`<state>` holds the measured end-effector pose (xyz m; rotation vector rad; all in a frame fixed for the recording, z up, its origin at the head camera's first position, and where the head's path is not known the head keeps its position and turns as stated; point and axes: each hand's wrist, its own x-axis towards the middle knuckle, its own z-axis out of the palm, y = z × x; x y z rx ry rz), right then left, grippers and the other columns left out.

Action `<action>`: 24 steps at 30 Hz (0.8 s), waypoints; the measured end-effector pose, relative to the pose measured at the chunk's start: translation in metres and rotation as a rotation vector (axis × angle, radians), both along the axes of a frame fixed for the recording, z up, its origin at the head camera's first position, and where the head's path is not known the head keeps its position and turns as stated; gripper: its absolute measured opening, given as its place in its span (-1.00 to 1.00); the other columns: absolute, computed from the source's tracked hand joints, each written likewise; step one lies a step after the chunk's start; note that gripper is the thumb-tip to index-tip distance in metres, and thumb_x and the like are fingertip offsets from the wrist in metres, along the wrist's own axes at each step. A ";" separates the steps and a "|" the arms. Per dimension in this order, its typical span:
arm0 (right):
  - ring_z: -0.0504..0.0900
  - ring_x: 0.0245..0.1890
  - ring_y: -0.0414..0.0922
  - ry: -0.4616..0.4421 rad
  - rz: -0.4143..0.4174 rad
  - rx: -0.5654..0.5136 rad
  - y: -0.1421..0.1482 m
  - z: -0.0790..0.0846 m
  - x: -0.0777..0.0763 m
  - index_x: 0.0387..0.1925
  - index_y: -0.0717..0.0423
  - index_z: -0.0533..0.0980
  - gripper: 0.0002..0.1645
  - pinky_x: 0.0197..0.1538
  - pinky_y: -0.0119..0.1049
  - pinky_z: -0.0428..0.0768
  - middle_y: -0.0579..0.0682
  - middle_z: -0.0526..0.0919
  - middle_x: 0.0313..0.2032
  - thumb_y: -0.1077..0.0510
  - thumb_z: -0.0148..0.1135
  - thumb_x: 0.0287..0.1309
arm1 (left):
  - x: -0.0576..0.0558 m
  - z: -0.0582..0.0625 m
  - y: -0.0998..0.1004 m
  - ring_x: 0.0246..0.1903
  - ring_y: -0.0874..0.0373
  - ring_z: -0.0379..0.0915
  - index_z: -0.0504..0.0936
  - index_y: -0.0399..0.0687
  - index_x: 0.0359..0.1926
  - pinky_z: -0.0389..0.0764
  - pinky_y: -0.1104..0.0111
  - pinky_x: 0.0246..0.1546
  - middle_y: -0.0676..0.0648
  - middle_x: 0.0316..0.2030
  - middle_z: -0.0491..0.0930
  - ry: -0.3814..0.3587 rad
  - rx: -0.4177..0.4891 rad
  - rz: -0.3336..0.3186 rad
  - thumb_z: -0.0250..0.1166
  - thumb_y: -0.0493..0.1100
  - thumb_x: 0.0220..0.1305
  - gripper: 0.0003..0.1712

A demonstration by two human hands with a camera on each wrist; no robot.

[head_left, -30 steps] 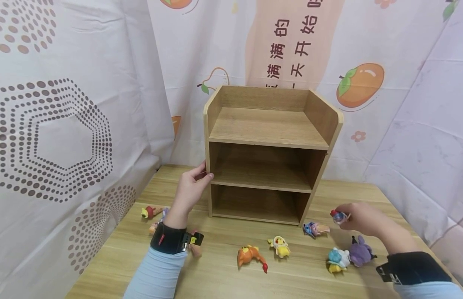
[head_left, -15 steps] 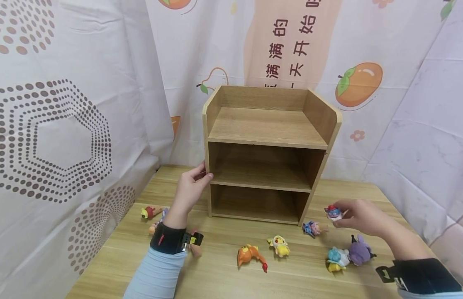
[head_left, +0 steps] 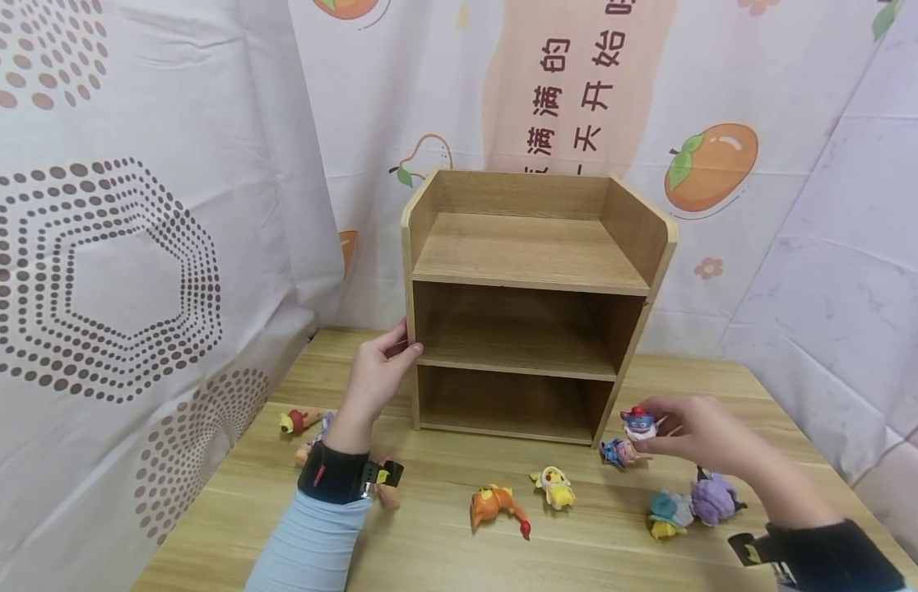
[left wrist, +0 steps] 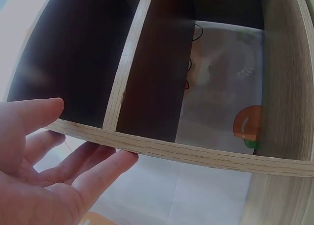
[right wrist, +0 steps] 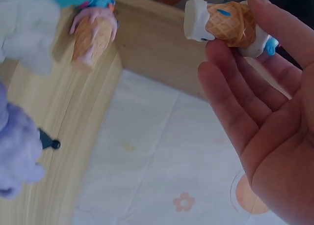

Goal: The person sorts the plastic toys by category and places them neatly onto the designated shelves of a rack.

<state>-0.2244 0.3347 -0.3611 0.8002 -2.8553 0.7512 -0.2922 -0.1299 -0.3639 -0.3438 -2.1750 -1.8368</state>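
A wooden shelf unit (head_left: 533, 287) stands on the table (head_left: 444, 551). My left hand (head_left: 376, 380) grips its left side panel, with the thumb at the front edge and the fingers on the outer face, as the left wrist view shows. My right hand (head_left: 707, 432) pinches a small toy figurine (head_left: 640, 424) with a red top, blue face and white part, held just off the shelf's lower right corner. In the right wrist view this figurine (right wrist: 230, 24) shows a waffle-patterned body and white end. Just below it lies a blue and pink ice-cream-cone figurine (head_left: 620, 453).
Nearer the right forearm lie a purple toy (head_left: 714, 498) and a teal, white and yellow toy (head_left: 669, 515). An orange toy (head_left: 493, 503) and a yellow toy (head_left: 555, 488) lie in front of the shelf. By the left forearm is a red and yellow toy (head_left: 296, 422), with others partly hidden.
My right hand has moved left with the figurine, towards the shelf's lower right corner, and the figurine has turned more upright. The left hand stays on the side panel.
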 end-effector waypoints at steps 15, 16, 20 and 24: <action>0.73 -0.36 -0.29 -0.031 0.026 -0.085 -0.029 -0.008 -0.005 -0.08 0.15 0.61 -0.56 -0.34 -0.35 0.70 -0.15 0.73 -0.31 0.01 0.56 0.10 | 0.001 0.001 -0.001 0.16 -0.07 0.56 0.45 -0.20 0.39 0.60 0.18 0.10 -0.26 0.20 0.58 -0.011 -0.013 0.017 0.36 -0.18 0.36 -0.38; 0.73 -0.36 -0.28 -0.032 0.028 -0.086 -0.031 -0.008 -0.005 -0.09 0.17 0.61 -0.56 -0.35 -0.35 0.70 -0.14 0.73 -0.31 0.02 0.56 0.10 | 0.001 0.001 -0.001 0.16 -0.07 0.56 0.45 -0.20 0.39 0.60 0.18 0.10 -0.26 0.20 0.58 -0.012 -0.014 0.017 0.36 -0.18 0.36 -0.38; 0.72 -0.39 -0.28 -0.049 0.025 -0.089 -0.040 -0.011 -0.008 -0.10 0.21 0.61 -0.55 -0.40 -0.36 0.69 -0.12 0.74 -0.34 0.03 0.57 0.09 | 0.001 0.001 -0.001 0.16 -0.06 0.56 0.46 -0.19 0.39 0.60 0.17 0.11 -0.26 0.19 0.59 -0.013 -0.014 0.018 0.37 -0.17 0.36 -0.38; 0.71 -0.42 -0.27 -0.085 0.023 -0.105 -0.049 -0.014 -0.009 -0.09 0.24 0.59 -0.53 -0.47 -0.35 0.68 -0.09 0.74 -0.36 0.05 0.57 0.09 | 0.002 0.002 -0.001 0.16 -0.06 0.57 0.46 -0.16 0.39 0.60 0.15 0.11 -0.25 0.18 0.60 -0.012 -0.021 0.020 0.37 -0.16 0.36 -0.38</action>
